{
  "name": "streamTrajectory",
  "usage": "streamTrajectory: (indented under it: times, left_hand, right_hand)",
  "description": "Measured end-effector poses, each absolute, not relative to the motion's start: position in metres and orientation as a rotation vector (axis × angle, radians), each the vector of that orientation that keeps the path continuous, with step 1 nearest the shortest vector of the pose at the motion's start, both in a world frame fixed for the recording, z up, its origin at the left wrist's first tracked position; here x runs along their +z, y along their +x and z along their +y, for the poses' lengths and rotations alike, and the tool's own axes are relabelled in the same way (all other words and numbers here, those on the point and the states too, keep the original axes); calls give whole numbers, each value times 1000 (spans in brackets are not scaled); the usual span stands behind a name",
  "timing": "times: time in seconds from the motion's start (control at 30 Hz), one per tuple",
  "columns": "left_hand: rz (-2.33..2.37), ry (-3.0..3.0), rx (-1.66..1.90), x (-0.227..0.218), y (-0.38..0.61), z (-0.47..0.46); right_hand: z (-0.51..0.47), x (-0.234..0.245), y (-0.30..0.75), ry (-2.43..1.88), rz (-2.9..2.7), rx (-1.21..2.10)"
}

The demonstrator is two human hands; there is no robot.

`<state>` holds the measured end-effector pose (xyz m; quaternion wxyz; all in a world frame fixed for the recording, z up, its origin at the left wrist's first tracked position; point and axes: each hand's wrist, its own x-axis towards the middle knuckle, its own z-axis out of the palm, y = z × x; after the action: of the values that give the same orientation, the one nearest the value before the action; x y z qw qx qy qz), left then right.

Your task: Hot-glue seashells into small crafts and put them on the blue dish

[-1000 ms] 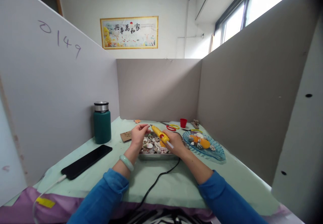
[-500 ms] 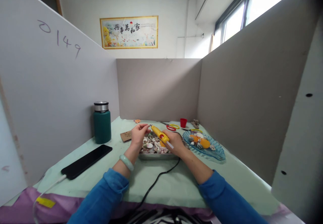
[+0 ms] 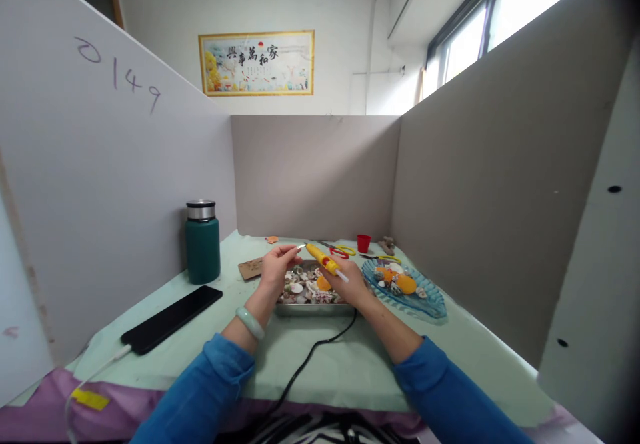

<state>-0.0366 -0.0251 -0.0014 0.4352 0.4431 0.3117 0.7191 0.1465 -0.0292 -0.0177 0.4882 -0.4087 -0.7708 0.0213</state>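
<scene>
A yellow hot glue gun [image 3: 321, 256] with a clear glue stick poking out of its back is gripped in my right hand [image 3: 351, 283]. Its nozzle points up and left, close to a small pale piece [image 3: 301, 247] that my left hand [image 3: 278, 268] pinches between thumb and fingers. The piece is too small to name; it may be a shell. Both hands are over a metal tray [image 3: 315, 311] full of shells [image 3: 303, 284]. A black cord [image 3: 315, 348] runs from below my right hand to the front edge.
Right of the tray lies a blue plate [image 3: 434, 304] with shells and orange pieces. Scissors [image 3: 340, 252], a red cup [image 3: 363, 243] and brown cardboard [image 3: 250, 269] are behind. On the left are a green bottle [image 3: 203, 251] and a phone [image 3: 173, 319]. Partitions enclose three sides.
The glue gun has shifted slightly right and up, its nozzle now a little apart from my left fingertips. The pale piece in my left fingers shows more clearly.
</scene>
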Motion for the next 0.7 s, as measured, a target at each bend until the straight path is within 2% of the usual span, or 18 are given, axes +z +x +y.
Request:
streamTrajectory:
  times: [0.17, 0.27, 0.4, 0.7]
  left_hand:
    - [710, 1169, 1672, 1, -27, -36]
    - [714, 1189, 1632, 1, -22, -38]
    - [699, 1251, 1515, -2, -20, -39]
    - [743, 1271, 1429, -8, -18, -37]
  right_hand:
    - [-33, -11, 139, -895, -1631, 711]
    - [-35, -10, 137, -771, -1459, 911]
    - [-36, -11, 134, -680, -1302, 1011]
    - [-38, -9, 128, -650, -1239, 987]
